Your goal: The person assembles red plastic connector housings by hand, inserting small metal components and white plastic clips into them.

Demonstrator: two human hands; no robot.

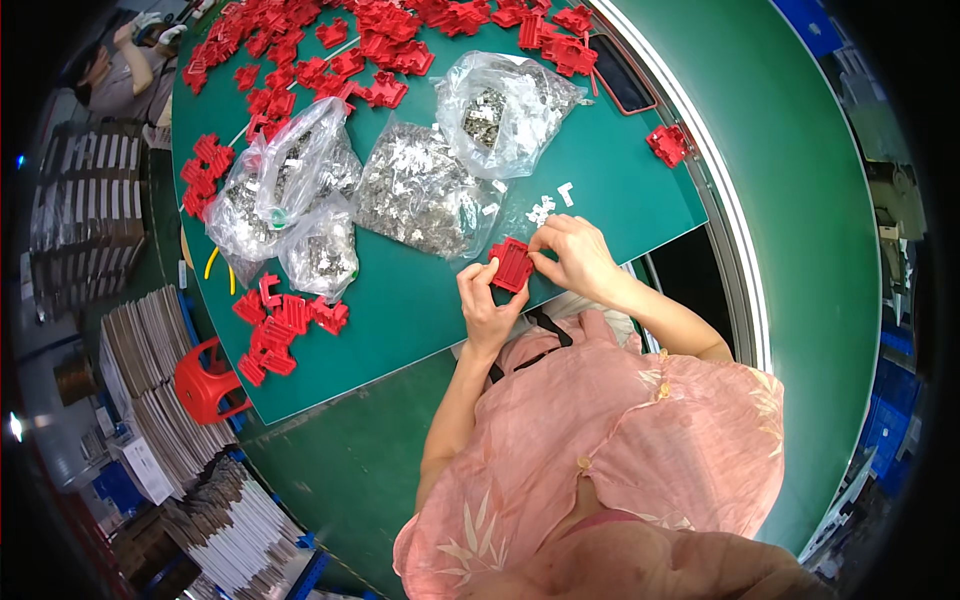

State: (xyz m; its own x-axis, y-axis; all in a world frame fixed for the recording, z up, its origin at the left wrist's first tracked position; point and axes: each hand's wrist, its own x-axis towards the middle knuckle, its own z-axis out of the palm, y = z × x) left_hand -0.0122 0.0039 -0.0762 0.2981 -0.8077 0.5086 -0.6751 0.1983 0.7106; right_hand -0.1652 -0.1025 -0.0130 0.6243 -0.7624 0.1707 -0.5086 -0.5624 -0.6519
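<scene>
Two hands: left hand (488, 310) grips one red block (513, 265) over the near edge of the green bench (400, 310); right hand (573, 252), fingers bunched narrow, touches the block's 3 o'clock side.
Red block: moulded plastic, ribbed; seemingly mid-work, though its fittings are too small to judge.
White bits (541, 211): small, angular, loose at 1 o'clock, likely unused.
Clear bags (462, 85): crinkled film, 9 to 12 o'clock, amply filled with grey and white parts.
Red heaps (395, 50): many jagged pieces, 8 to 12 o'clock, none in hand.
</scene>
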